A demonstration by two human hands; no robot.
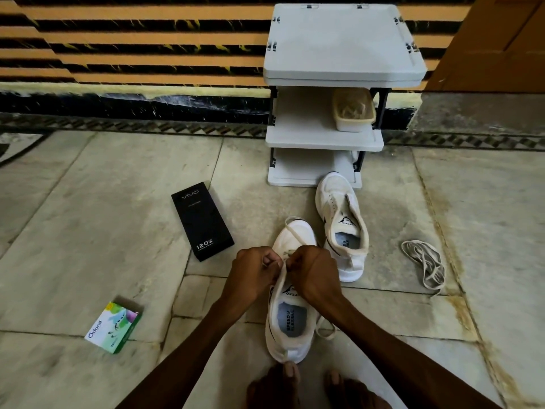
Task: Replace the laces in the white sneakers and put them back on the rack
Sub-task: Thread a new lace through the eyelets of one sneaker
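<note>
While both hands work at the front of the nearer white sneaker (290, 317), its heel touches the person's bare toes (290, 371) on the stone floor (88, 202). The left hand (253, 270) and right hand (312, 273) meet above the eyelets, fingers curled, each pinching a pale lace (295, 228) that loops over the toe and trails out at the shoe's right side.

Just beyond lies the second sneaker (343, 225), unlaced, its toe touching the foot of a white three-shelf rack (339, 45). A beige tub (354, 110) sits on the middle shelf. A loose lace (424, 264) lies tangled on the floor to the right.

To the left, a black box (202, 221) reads "vivo" and "120W". Nearer, a green box (113, 327) reads "Odonil". Both insoles read "SPEED & FLEXIBLE".
</note>
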